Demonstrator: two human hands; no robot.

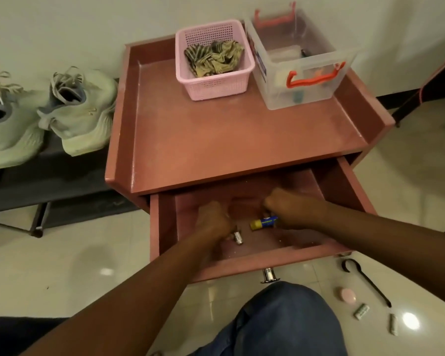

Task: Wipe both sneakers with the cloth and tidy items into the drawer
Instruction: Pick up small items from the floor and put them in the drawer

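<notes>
Single head-worn view, wide-angle, set above and just in front of the pink cabinet (242,140), facing forward and steeply down. The open drawer (242,263) sits close, low of centre, with the wearer's knee (280,317) at the bottom edge and the wall (62,27) along the top. The sneakers (80,111) fall at the left margin, farther off; straight edges bow toward the corners.

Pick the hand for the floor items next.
Right, probably. The pink round case, black hooked tool and small white pieces lie on the floor by the drawer's right corner, nearer the right hand, once it drops the glue stick.
</notes>
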